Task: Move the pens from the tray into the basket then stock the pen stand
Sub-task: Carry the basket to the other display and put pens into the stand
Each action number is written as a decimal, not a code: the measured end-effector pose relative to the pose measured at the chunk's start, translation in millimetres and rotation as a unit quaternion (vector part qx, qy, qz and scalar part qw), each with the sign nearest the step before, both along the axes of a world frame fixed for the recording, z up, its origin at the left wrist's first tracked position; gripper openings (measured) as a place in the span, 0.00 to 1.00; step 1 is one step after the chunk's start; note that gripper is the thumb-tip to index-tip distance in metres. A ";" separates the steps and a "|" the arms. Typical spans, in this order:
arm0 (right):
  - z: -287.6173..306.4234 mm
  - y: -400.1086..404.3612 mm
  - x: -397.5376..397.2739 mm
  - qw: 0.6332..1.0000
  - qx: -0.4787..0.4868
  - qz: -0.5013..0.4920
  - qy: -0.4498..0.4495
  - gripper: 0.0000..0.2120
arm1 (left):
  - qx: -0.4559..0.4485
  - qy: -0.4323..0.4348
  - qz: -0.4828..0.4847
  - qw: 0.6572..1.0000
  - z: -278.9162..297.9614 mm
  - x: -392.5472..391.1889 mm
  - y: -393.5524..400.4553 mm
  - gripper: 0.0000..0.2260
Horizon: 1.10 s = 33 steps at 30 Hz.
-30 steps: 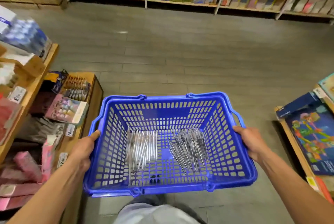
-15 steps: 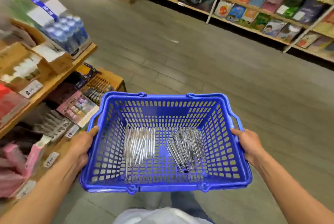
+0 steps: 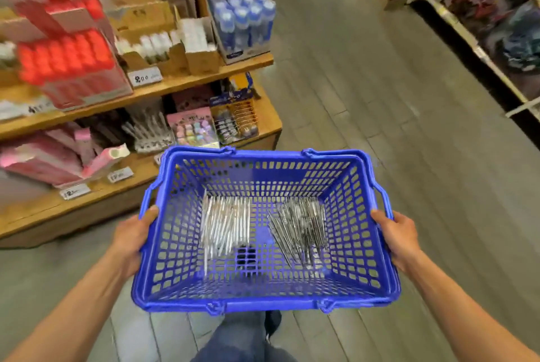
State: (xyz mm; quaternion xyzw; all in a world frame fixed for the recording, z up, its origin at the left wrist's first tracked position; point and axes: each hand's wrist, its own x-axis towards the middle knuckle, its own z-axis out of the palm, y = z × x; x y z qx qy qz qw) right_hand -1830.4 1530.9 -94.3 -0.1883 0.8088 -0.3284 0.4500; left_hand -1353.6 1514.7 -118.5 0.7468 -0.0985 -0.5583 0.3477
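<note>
I carry a blue plastic basket (image 3: 361,247) in front of me at waist height. My left hand (image 3: 133,234) grips its left rim and my right hand (image 3: 399,234) grips its right rim. Two bundles of pens lie on the basket floor: a pale, clear bundle of pens (image 3: 225,224) on the left and a darker bundle of pens (image 3: 304,224) on the right. No pen stand or tray can be made out.
A two-level wooden display (image 3: 146,93) stands at the left, stocked with red packs (image 3: 67,55), blue bottles (image 3: 244,20), pink boxes (image 3: 58,157) and small packets. Grey plank floor (image 3: 365,84) runs ahead. Shelving (image 3: 496,25) lines the right side.
The view has swung left: the wooden display now fills the left half and the far shelving has shifted to the right. Both hands still hold the basket.
</note>
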 end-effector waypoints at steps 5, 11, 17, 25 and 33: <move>-65.7 -92.7 8.6 0.996 0.016 0.081 0.030 0.08 | 0.026 -0.027 0.072 0.997 -62.6 3.7 -18.8 0.10; -153.3 -174.3 16.3 0.990 0.043 0.131 0.025 0.08 | 0.058 -0.030 0.116 0.991 -140.0 -0.9 -36.3 0.17; -254.3 -231.6 19.3 0.982 0.064 0.176 0.011 0.05 | 0.076 -0.029 0.188 0.979 -232.4 -15.1 -51.3 0.10; -405.8 -266.4 22.9 0.980 0.068 0.185 -0.011 0.05 | 0.118 -0.043 0.247 0.961 -386.1 -31.8 -39.7 0.12; -514.6 -276.8 30.4 0.977 0.066 0.204 0.001 0.05 | 0.125 -0.052 0.240 0.961 -495.7 -31.0 -39.8 0.06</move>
